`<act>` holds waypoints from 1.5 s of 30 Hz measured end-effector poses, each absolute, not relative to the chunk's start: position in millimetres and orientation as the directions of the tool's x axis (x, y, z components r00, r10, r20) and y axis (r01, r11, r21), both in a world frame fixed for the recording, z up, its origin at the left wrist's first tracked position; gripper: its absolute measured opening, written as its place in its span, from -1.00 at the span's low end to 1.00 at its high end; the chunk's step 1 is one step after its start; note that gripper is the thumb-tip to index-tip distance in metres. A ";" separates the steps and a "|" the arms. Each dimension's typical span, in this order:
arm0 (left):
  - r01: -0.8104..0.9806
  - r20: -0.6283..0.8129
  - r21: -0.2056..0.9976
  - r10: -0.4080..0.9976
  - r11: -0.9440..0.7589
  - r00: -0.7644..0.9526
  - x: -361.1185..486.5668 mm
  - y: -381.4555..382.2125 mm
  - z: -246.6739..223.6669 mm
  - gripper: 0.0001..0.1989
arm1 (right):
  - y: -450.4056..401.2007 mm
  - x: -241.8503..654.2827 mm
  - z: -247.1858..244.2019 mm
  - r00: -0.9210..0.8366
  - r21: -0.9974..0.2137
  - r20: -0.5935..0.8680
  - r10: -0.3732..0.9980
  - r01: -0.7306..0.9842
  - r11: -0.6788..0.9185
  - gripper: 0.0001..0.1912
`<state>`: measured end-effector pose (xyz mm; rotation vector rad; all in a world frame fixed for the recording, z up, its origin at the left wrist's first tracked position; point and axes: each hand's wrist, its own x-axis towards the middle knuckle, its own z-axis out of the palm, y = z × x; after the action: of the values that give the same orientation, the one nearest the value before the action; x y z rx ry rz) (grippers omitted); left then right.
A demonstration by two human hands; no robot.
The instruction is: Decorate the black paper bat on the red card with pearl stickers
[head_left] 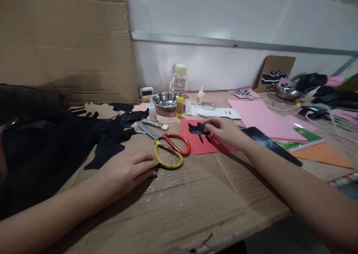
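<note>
On the cardboard surface, my left hand [131, 168] lies flat with nothing in it, its fingertips beside the yellow handle of the large scissors [170, 149]. The scissors rest with their blades slightly apart. Farther right, my right hand [220, 129] reaches over a red sheet of paper [192, 146]. Its thumb and forefinger are closed at the right part of a small black cutout [196, 129], which lies on the sheet; the fingers partly hide it. A dark phone [270, 144] lies beyond my right forearm.
At left, a person in black [41, 161] leans in beside black scraps [107, 144]. Behind stand a metal bowl [166, 103], a yellow glue stick [179, 107], glue bottles [200, 96] and a drinking bottle [179, 79]. Pink sheets [263, 120] and orange paper [324, 154] lie right.
</note>
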<state>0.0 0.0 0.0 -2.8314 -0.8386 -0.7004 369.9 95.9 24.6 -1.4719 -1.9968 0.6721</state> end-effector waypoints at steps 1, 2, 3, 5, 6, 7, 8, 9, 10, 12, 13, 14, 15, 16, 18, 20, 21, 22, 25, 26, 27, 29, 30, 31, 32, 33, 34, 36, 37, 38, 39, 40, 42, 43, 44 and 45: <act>0.538 0.458 0.025 0.488 -0.843 0.743 1.7 -0.8 -1.5 -0.69 | 96.2 370.4 24.0 -0.235 -0.682 0.146 0.961 0.680 0.270 -0.74; 0.537 0.454 0.025 0.488 -0.843 0.746 3.6 -1.1 -1.8 -0.68 | 96.6 371.1 23.6 -0.231 -0.678 0.149 0.962 0.684 0.269 -0.73; 0.539 0.447 0.024 0.491 -0.842 0.748 5.7 -1.2 -1.4 -0.66 | 97.1 371.9 23.4 -0.224 -0.673 0.153 0.962 0.689 0.268 -0.73; 0.539 0.443 0.017 0.490 -0.842 0.751 10.2 -2.5 0.4 -0.63 | 98.1 373.5 23.5 -0.208 -0.661 0.166 0.964 0.701 0.266 -0.73; 0.535 0.448 0.010 0.483 -0.845 0.752 12.5 -4.3 1.2 -0.61 | 98.6 374.1 23.6 -0.200 -0.655 0.173 0.964 0.707 0.265 -0.73; 0.531 0.455 0.002 0.474 -0.847 0.754 15.0 -6.9 2.0 -0.61 | 99.0 374.6 23.6 -0.195 -0.651 0.179 0.964 0.712 0.265 -0.73; 0.525 0.459 -0.004 0.465 -0.851 0.757 17.5 -10.4 2.8 -0.61 | 99.4 374.8 23.5 -0.191 -0.647 0.184 0.964 0.715 0.266 -0.73; 0.520 0.450 -0.007 0.461 -0.854 0.764 20.1 -14.6 3.7 -0.63 | 99.6 374.6 23.3 -0.190 -0.643 0.189 0.963 0.718 0.268 -0.73; 0.516 0.432 -0.006 0.463 -0.856 0.774 22.7 -19.2 4.8 -0.66 | 99.6 374.1 23.2 -0.189 -0.638 0.194 0.963 0.721 0.270 -0.74; 0.513 0.373 0.008 0.478 -0.858 0.795 28.0 -28.8 8.4 -0.72 | 98.9 372.0 23.2 -0.188 -0.628 0.207 0.960 0.727 0.278 -0.74; 0.510 0.350 0.018 0.483 -0.860 0.802 30.6 -33.6 10.9 -0.75 | 98.1 370.5 23.5 -0.188 -0.621 0.215 0.958 0.731 0.282 -0.74; 0.505 0.331 0.026 0.484 -0.863 0.810 33.1 -38.2 13.9 -0.77 | 97.3 368.7 23.9 -0.186 -0.613 0.224 0.957 0.736 0.287 -0.74; 0.494 0.313 0.037 0.479 -0.869 0.820 35.4 -42.9 17.2 -0.77 | 96.3 366.7 24.4 -0.186 -0.603 0.232 0.955 0.742 0.291 -0.74; 0.482 0.298 0.050 0.474 -0.875 0.829 37.7 -47.8 20.6 -0.76 | 95.4 364.8 24.9 -0.187 -0.593 0.241 0.953 0.749 0.296 -0.74; 0.459 0.261 0.083 0.463 -0.885 0.847 41.9 -58.5 27.4 -0.67 | 93.9 361.4 25.6 -0.190 -0.570 0.253 0.948 0.763 0.305 -0.76; 0.461 0.235 0.114 0.475 -0.880 0.848 45.7 -70.2 32.3 -0.58 | 93.0 359.4 25.5 -0.197 -0.548 0.262 0.945 0.776 0.314 -0.77; 0.460 0.227 0.124 0.477 -0.879 0.849 47.3 -75.8 33.6 -0.56 | 92.9 359.0 25.2 -0.202 -0.539 0.264 0.943 0.780 0.318 -0.77; 0.456 0.228 0.126 0.473 -0.881 0.851 48.7 -81.1 34.2 -0.55 | 92.9 359.1 24.6 -0.207 -0.531 0.267 0.941 0.784 0.323 -0.77; 0.430 0.237 0.077 0.436 -0.899 0.868 51.5 -93.3 31.8 -0.43 | 93.6 360.7 22.7 -0.227 -0.514 0.275 0.934 0.786 0.343 -0.75; 0.428 0.245 0.045 0.425 -0.903 0.871 52.1 -96.1 30.4 -0.39 | 93.9 361.4 22.3 -0.236 -0.509 0.276 0.932 0.786 0.350 -0.74; 0.427 0.250 0.012 0.416 -0.904 0.874 52.5 -98.1 28.9 -0.37 | 94.1 362.0 22.0 -0.245 -0.503 0.276 0.929 0.787 0.357 -0.74; 0.436 0.271 -0.045 0.409 -0.899 0.871 52.9 -100.5 26.2 -0.37 | 94.4 362.8 22.0 -0.265 -0.491 0.273 0.925 0.789 0.370 -0.74; 0.436 0.292 -0.062 0.401 -0.898 0.868 52.9 -100.9 25.4 -0.37 | 94.5 363.0 22.2 -0.274 -0.484 0.271 0.923 0.790 0.377 -0.73; 0.434 0.310 -0.070 0.394 -0.898 0.865 52.9 -100.7 24.9 -0.37 | 94.5 363.1 22.4 -0.284 -0.476 0.270 0.920 0.791 0.384 -0.73; 0.427 0.323 -0.067 0.385 -0.902 0.864 52.8 -100.0 25.0 -0.39 | 94.6 363.1 22.7 -0.294 -0.469 0.268 0.918 0.792 0.391 -0.73; 0.420 0.327 -0.056 0.381 -0.906 0.865 52.7 -98.8 25.6 -0.43 | 94.7 363.0 22.9 -0.301 -0.463 0.267 0.916 0.793 0.396 -0.73; 0.416 0.325 -0.032 0.384 -0.909 0.864 52.6 -97.1 26.5 -0.50 | 94.8 362.9 23.1 -0.307 -0.456 0.266 0.914 0.795 0.400 -0.73; 0.422 0.310 0.041 0.413 -0.906 0.856 53.0 -92.2 28.3 -0.62 | 94.8 362.4 23.4 -0.315 -0.444 0.266 0.911 0.799 0.406 -0.74; 0.435 0.294 0.088 0.441 -0.896 0.848 53.6 -89.1 28.5 -0.67 | 94.7 361.9 23.7 -0.319 -0.439 0.265 0.910 0.800 0.408 -0.74; 0.445 0.280 0.133 0.465 -0.885 0.840 54.5 -85.5 27.8 -0.70 | 94.3 361.1 24.1 -0.323 -0.436 0.263 0.909 0.801 0.411 -0.74; 0.447 0.275 0.172 0.478 -0.878 0.834 55.7 -81.6 26.2 -0.74 | 93.4 360.1 24.8 -0.327 -0.434 0.262 0.908 0.800 0.414 -0.74; 0.447 0.256 0.212 0.491 -0.869 0.832 57.1 -77.6 23.6 -0.78 | 92.1 358.7 25.8 -0.330 -0.433 0.262 0.907 0.800 0.416 -0.74; 0.422 0.247 0.289 0.493 -0.859 0.834 60.2 -69.9 17.2 -0.84 | 87.1 354.4 29.1 -0.334 -0.434 0.266 0.904 0.796 0.422 -0.74; 0.432 0.214 0.349 0.520 -0.831 0.827 61.7 -66.5 14.3 -0.87 | 83.4 351.5 31.2 -0.339 -0.435 0.268 0.902 0.793 0.427 -0.74; 0.446 0.194 0.422 0.559 -0.789 0.806 63.1 -63.5 12.2 -0.90 | 78.9 348.1 33.5 -0.348 -0.437 0.267 0.899 0.787 0.435 -0.75; 0.467 0.156 0.498 0.606 -0.730 0.780 64.2 -61.1 11.1 -0.93 | 73.8 344.3 35.9 -0.364 -0.439 0.261 0.894 0.780 0.446 -0.76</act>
<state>64.2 -61.1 11.1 -3.3755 -1.0767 -0.5735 344.3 73.8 35.9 -1.4051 -2.2404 0.3320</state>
